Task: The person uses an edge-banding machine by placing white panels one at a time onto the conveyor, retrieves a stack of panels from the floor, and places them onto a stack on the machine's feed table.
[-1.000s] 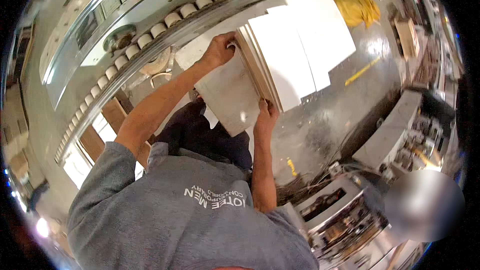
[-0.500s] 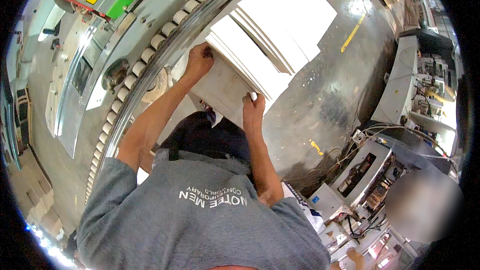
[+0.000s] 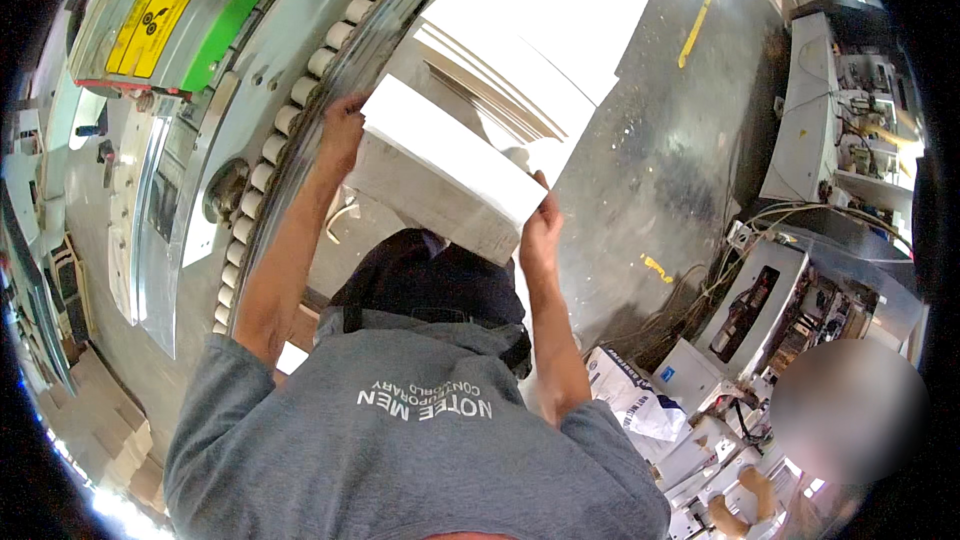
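Observation:
A thick stack of white panels (image 3: 455,160) with grey-beige edges lies level between my hands, in front of my body. My left hand (image 3: 343,140) is closed on its left end, beside the roller track. At the right end, my right hand (image 3: 541,232) grips the corner, with the thumb near the upper face. Just beyond the held stack are more white panels (image 3: 545,20) in a larger pile, with several narrower pieces (image 3: 490,90) lying in layers at its near side. The fingers under the stack are hidden.
A track of white rollers (image 3: 290,120) curves along my left, next to a machine with a green stripe (image 3: 240,20). Cables (image 3: 790,208) and opened electrical cabinets (image 3: 745,315) stand at the right. Another person's arms (image 3: 745,505) show at the lower right. A white printed bag (image 3: 635,400) lies near my right elbow.
The near stack has come away from the larger pile, toward me. My hands have spread apart to its two ends, the left one moving left and the right one moving right.

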Demonstrator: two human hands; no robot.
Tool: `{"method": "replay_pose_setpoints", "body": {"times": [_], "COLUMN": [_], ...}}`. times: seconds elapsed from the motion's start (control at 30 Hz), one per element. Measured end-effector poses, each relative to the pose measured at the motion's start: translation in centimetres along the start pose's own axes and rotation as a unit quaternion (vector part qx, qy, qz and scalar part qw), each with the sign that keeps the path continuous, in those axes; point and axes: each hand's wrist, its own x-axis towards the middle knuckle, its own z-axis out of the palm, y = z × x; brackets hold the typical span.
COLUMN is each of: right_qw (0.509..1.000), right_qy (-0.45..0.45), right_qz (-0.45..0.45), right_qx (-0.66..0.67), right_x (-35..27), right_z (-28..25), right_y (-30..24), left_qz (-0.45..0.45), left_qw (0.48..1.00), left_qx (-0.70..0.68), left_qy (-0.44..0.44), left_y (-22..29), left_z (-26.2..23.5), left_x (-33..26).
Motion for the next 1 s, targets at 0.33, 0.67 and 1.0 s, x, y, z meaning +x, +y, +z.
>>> {"method": "replay_pose_setpoints", "body": {"times": [0.33,0.67,1.0], "right_qw": [0.996,0.998,0.999], "right_qy": [-0.054,-0.028,-0.006], "right_qz": [-0.072,-0.030,-0.029], "right_qx": [0.010,0.039,-0.034], "right_x": [5.5,4.6,3.7], "right_z": [0.6,1.1,0.7], "right_y": [-2.7,-3.0,-1.6], "left_qz": [0.045,0.051,0.045], "left_qw": [0.951,0.972,0.985], "left_qx": [-0.157,-0.103,-0.072], "left_qy": [-0.263,-0.204,-0.150], "left_y": [1.0,1.7,3.1], "left_z": [2.8,2.4,1.7], "left_x": [12.1,9.1,6.7]}}
